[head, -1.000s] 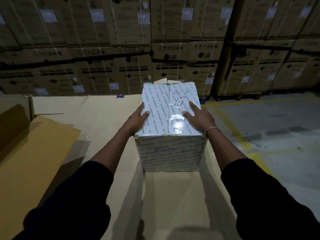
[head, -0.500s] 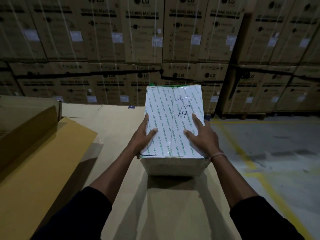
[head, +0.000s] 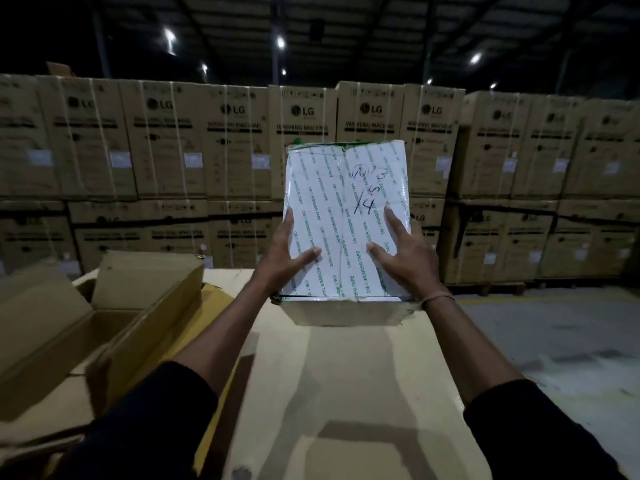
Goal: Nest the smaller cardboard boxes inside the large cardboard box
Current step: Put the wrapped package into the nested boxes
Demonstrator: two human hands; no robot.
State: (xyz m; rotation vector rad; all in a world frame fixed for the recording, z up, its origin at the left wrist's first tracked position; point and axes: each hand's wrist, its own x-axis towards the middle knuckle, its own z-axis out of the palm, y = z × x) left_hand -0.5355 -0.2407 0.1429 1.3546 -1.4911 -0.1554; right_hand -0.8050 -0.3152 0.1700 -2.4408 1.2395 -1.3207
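I hold a small box (head: 346, 188) wrapped in white tape with green print, lifted in front of me above a flat cardboard surface (head: 346, 393). Handwritten marks sit on its facing side. My left hand (head: 285, 259) grips its left edge, thumb across the face. My right hand (head: 405, 259) grips the right edge, thumb also on the face. The large open cardboard box (head: 149, 306) stands to the left, flaps up, its inside partly in view.
Stacks of brown washing machine cartons (head: 235, 161) form a wall behind the work surface. A grey concrete floor (head: 554, 341) with a yellow line lies to the right. A loose cardboard sheet (head: 45, 410) lies at the lower left.
Both hands have lifted the taped box off the cardboard surface and tipped its top face toward me. The view has risen, bringing the open box and the ceiling into sight.
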